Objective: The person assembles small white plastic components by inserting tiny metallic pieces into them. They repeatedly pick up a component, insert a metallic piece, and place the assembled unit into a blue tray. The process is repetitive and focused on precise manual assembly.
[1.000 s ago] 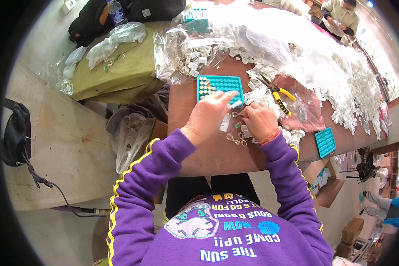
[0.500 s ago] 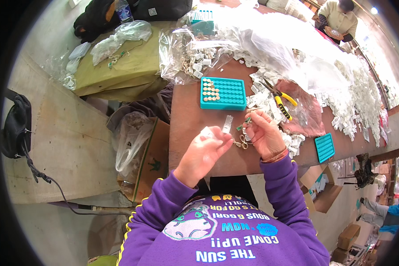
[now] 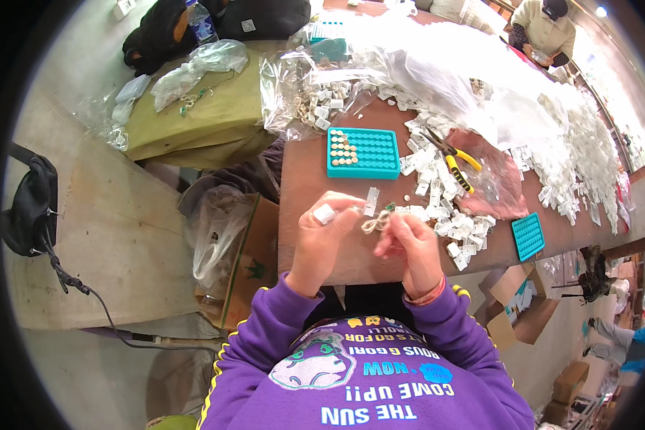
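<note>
My left hand [image 3: 314,251] is closed, its thumb and fingertips pinching a small clear plastic case [image 3: 371,201]. A white plastic piece [image 3: 324,214] also rests against the fingers of that hand. Close by on the right, my right hand [image 3: 417,251] has its fingers together on a small green circuit board with a looped pale wire [image 3: 375,223]; the fingertips are partly blurred. Beyond both hands stands a teal tray [image 3: 380,170] with round, coin-like pieces in its left cells. Several white plastic pieces [image 3: 460,223] lie loose beside the right hand.
Yellow-handled pliers [image 3: 457,172] lie on a reddish cloth [image 3: 498,193]. A second teal tray [image 3: 528,236] sits near the table's right edge. A large heap of white pieces [image 3: 580,165] and clear plastic bags cover the far side. Another person [image 3: 541,36] works at the far right.
My right hand has come down and a little left, bringing the board and wire closer to the clear case. The left hand has turned and still holds the case.
</note>
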Demonstrator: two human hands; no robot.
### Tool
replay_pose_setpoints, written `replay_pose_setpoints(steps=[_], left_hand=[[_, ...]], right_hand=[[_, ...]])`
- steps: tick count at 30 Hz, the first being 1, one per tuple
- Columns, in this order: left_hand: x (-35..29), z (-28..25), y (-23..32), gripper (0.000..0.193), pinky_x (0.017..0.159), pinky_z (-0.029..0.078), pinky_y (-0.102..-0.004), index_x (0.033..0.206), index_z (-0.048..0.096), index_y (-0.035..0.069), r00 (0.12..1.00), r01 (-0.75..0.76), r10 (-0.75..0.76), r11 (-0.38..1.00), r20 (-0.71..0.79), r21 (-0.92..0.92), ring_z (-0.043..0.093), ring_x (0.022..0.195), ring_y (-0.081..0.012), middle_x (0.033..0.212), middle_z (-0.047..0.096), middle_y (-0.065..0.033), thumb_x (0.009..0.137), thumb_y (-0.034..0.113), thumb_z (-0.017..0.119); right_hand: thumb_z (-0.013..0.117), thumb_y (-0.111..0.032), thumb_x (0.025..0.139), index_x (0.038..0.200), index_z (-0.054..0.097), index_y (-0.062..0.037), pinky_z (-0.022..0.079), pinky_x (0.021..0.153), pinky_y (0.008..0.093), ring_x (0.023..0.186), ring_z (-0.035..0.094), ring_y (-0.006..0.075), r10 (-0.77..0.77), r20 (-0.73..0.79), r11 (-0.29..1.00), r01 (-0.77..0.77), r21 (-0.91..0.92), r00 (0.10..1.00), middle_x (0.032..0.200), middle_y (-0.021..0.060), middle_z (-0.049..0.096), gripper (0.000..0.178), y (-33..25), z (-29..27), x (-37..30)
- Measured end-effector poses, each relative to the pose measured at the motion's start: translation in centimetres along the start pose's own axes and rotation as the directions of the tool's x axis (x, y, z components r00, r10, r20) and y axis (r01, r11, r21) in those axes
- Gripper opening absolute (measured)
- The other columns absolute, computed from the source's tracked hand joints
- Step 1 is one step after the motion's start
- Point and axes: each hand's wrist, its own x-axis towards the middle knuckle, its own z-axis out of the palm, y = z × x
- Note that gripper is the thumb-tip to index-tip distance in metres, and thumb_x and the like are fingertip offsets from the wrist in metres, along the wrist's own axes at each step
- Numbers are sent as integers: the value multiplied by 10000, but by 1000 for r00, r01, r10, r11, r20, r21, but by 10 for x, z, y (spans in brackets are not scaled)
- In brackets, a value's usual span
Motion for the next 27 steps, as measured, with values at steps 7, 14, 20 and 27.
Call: replay_pose_setpoints(steps=[7, 14, 20, 27], left_hand=[[-7, 8, 3, 230, 669, 415, -203, 1093, 602, 12, 940, 338, -314, 788, 137, -514, 434, 708, -39, 945, 587, -5, 960, 199, 600], [-11, 3, -4, 195, 754, 441, -223, 1100, 612, 17, 973, 227, -218, 878, 70, -422, 514, 821, -62, 1014, 636, -48, 952, 145, 608], [-14, 2, -7, 169, 818, 452, -226, 1089, 626, 14, 957, 290, -262, 821, 127, -491, 564, 905, -75, 1025, 656, -56, 952, 111, 600], [-13, 13, -6, 126, 835, 475, -235, 1017, 632, 15, 978, 188, -208, 938, -36, -291, 601, 912, -88, 980, 668, -46, 900, 56, 656]], right_hand=[[610, -117, 935, 1075, 589, -1, 501, 773, 259, 826, 637, 127, -197, 97, 975, 185, 123, 976, 933, 53, 658, 183, 6, 8, -9], [621, -99, 924, 981, 610, 11, 524, 702, 260, 760, 655, 131, -5, 289, 1000, 12, -24, 957, 870, 58, 659, 124, 3, 0, -9], [648, -98, 892, 966, 608, 0, 510, 675, 245, 738, 646, 121, -25, 322, 932, 139, -335, 946, 849, 58, 658, 130, -17, -15, -13], [729, -57, 767, 992, 625, -49, 511, 766, 364, 882, 633, 295, -676, 316, 275, 627, -729, 665, 966, 132, 637, 249, -17, -1, -13]])
